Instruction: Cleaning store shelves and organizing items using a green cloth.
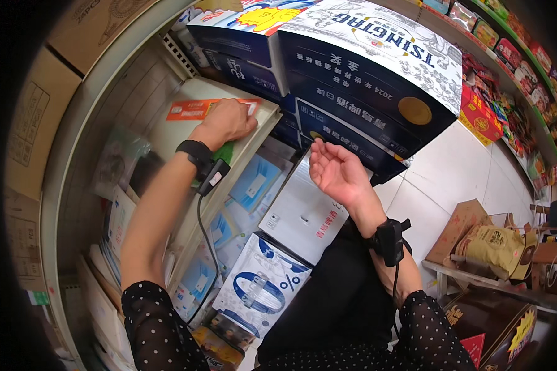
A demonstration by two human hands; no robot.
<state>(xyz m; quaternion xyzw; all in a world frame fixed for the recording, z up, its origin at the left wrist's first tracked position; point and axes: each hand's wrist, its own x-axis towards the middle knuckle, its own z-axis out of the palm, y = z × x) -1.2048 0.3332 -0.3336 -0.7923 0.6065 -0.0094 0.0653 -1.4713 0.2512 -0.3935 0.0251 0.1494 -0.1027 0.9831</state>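
My left hand (226, 121) rests with bent fingers on an orange printed card or packet (185, 110) that lies on the pale metal shelf (209, 92). Whether the fingers grip it cannot be told. A green item (223, 154) shows under the wrist. My right hand (339, 171) is palm up with slightly curled fingers and nothing in it, above a grey-white carton (297, 218). Dark blue Tsingtao beer cartons (352, 92) stand stacked just beyond it. Both wrists wear black straps with small cabled devices.
Blue-and-white packs (255, 181) lie below the shelf edge. Nearer me is a white carton (278, 278) marked 0%. Papers and folders (106, 278) stand at the left. At the right are snack shelves (515, 60), a tiled floor (427, 199) and a low table with a tan bag (492, 246).
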